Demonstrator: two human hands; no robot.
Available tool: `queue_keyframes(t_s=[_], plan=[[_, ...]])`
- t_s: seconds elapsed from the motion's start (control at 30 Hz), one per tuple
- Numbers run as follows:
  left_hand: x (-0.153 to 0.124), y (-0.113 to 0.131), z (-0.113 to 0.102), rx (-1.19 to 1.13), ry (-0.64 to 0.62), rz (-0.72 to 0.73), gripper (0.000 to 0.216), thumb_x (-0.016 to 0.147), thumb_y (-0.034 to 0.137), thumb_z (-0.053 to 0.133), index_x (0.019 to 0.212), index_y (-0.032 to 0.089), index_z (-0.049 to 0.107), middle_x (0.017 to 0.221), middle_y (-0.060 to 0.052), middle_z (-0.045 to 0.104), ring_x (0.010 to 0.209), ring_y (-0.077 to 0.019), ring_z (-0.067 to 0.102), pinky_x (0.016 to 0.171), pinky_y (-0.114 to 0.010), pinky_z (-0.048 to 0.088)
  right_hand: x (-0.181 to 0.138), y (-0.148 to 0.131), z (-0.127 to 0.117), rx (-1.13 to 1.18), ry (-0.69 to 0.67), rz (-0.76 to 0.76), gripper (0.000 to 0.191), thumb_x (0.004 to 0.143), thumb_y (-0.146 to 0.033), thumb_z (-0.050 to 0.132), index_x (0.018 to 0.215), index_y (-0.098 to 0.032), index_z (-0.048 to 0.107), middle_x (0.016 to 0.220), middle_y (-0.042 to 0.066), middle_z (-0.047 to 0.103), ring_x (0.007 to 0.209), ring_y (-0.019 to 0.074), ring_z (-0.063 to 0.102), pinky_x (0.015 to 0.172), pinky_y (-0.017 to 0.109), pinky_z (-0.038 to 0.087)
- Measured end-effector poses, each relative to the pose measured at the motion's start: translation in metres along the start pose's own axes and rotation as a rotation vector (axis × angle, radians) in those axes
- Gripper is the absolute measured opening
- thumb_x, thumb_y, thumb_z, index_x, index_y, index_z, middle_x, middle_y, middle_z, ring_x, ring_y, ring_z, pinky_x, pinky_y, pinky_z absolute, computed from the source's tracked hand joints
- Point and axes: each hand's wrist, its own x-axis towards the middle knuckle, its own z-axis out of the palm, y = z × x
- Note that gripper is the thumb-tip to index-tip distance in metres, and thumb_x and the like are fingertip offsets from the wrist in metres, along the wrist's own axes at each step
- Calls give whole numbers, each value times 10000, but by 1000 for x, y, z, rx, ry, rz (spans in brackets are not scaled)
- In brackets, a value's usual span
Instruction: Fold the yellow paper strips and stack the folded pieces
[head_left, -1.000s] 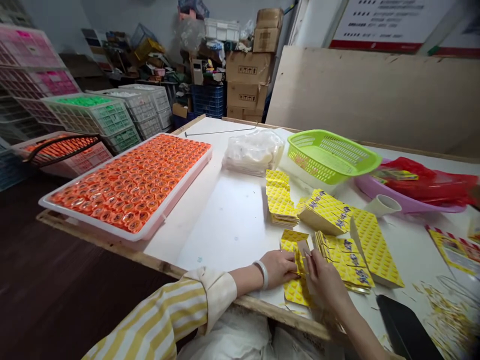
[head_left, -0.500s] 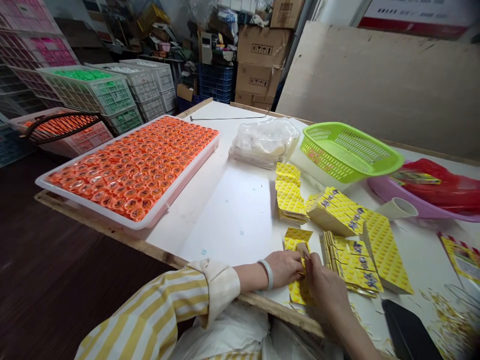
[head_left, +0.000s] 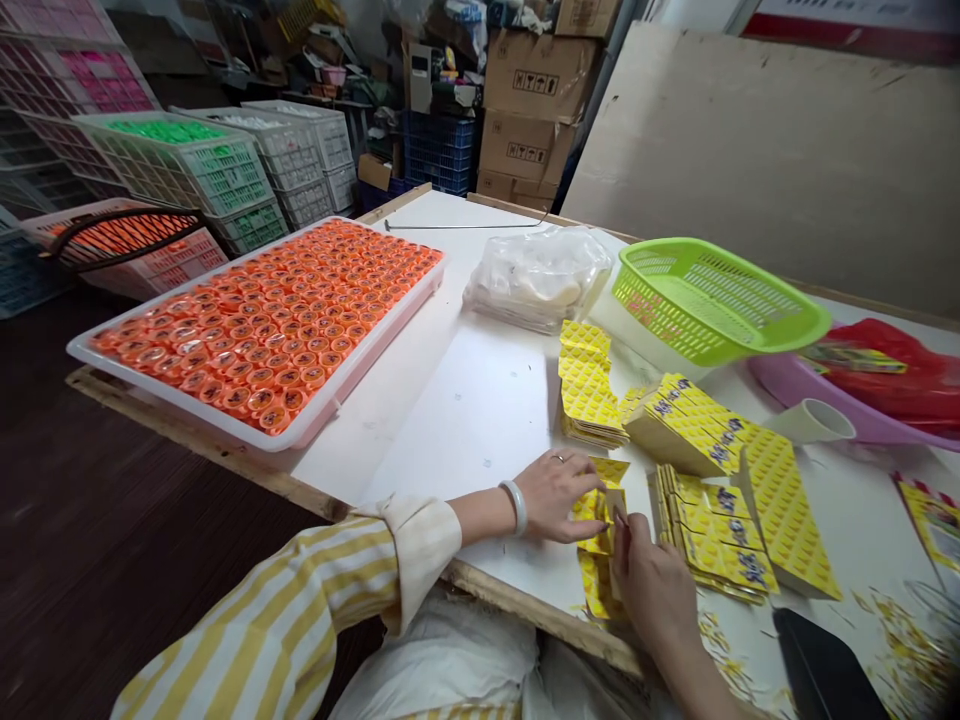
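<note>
A yellow patterned paper card (head_left: 598, 585) lies at the table's front edge between my hands. My left hand (head_left: 559, 497), with a ring and a pale bangle, has its fingers apart and their tips on the card's left side. My right hand (head_left: 658, 578) pinches the card's right side, where a small beige-brown part sticks up by the thumb. Its other fingers are curled, and what they hide I cannot see. Close to the right hand lie stacked yellow cards with dark handwriting (head_left: 724, 535). Another pile of yellow cards (head_left: 586, 385) is just beyond the left hand.
A white tray (head_left: 319, 432) full of orange-capped pieces stands at left. Behind the cards are a clear plastic bag (head_left: 536, 275), a green basket (head_left: 780, 300) and a pink basin (head_left: 772, 385) with a red bag. A black object (head_left: 821, 665) and yellow scraps lie at right.
My left hand has drawn back slightly to the left and up, and its fingers have spread. My right hand still pinches the card. The camera view has shifted a little.
</note>
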Motion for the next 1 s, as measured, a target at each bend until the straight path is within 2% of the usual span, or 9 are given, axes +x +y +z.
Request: queue_keyframes(t_s=[0.07, 0.13, 0.2, 0.3, 0.5, 0.63, 0.8, 0.9, 1.0], plan=[[3, -7, 4, 87, 10, -12, 656, 775, 556, 574, 1255, 120, 478, 1297, -141, 483, 1204, -281, 400, 1007, -412, 317, -1, 0, 0, 3, 25, 18, 355, 963, -311, 270, 723, -184, 501, 417, -3, 468, 417, 162, 452, 465, 255, 190], [8, -11, 13, 144, -21, -71, 711, 756, 607, 580, 1246, 101, 487, 1298, -153, 475, 1205, -302, 387, 998, -431, 311, -1, -1, -1, 7, 35, 25, 364, 963, -308, 270, 714, -179, 502, 424, 2, 474, 422, 152, 445, 458, 249, 190], [14, -13, 21, 145, -51, -123, 618, 746, 609, 594, 1122, 118, 593, 1238, -138, 508, 1146, -306, 428, 947, -426, 348, -2, -1, 0, 13, 35, 40, 365, 960, -310, 275, 719, -172, 510, 430, 3, 472, 427, 145, 441, 454, 242, 196], [19, -11, 29, 82, -87, -99, 382, 800, 493, 602, 955, 154, 685, 1136, -106, 555, 1041, -277, 491, 851, -387, 399, -5, -1, 1, 24, 22, 78, 371, 953, -326, 279, 713, -170, 514, 441, 2, 464, 435, 139, 436, 452, 234, 207], [15, -2, 38, 5, -128, 45, 215, 873, 311, 550, 870, 176, 717, 1009, -60, 612, 883, -179, 553, 820, -288, 420, -14, 1, 6, 42, -36, 174, 343, 937, -346, 306, 736, -172, 522, 476, 8, 471, 432, 137, 427, 441, 236, 208], [11, -2, 39, -9, -127, 86, 190, 864, 273, 555, 883, 175, 717, 1034, -67, 610, 899, -190, 551, 843, -290, 415, -15, -1, 3, 39, -146, 205, 315, 933, -357, 316, 764, -176, 510, 483, 2, 477, 419, 129, 421, 434, 222, 186], [11, -3, 37, -29, -136, 91, 182, 872, 267, 547, 894, 186, 708, 1044, -66, 609, 898, -176, 555, 859, -283, 415, 3, -5, -11, 26, -406, 249, 230, 927, -330, 350, 830, -182, 497, 472, -26, 476, 370, 111, 375, 416, 211, 156], [12, -3, 37, -46, -150, 67, 169, 866, 278, 563, 871, 173, 696, 1044, -71, 610, 908, -167, 564, 889, -271, 410, 15, -5, -19, 45, -550, 218, 203, 935, -315, 342, 852, -194, 482, 482, -32, 496, 381, 117, 400, 417, 216, 163], [13, -2, 35, -67, -166, 7, 183, 863, 298, 570, 864, 152, 679, 1014, -79, 612, 901, -172, 579, 870, -268, 429, 20, -3, -21, 32, -602, 199, 210, 945, -303, 311, 855, -190, 464, 478, -24, 513, 401, 134, 449, 428, 226, 170]])
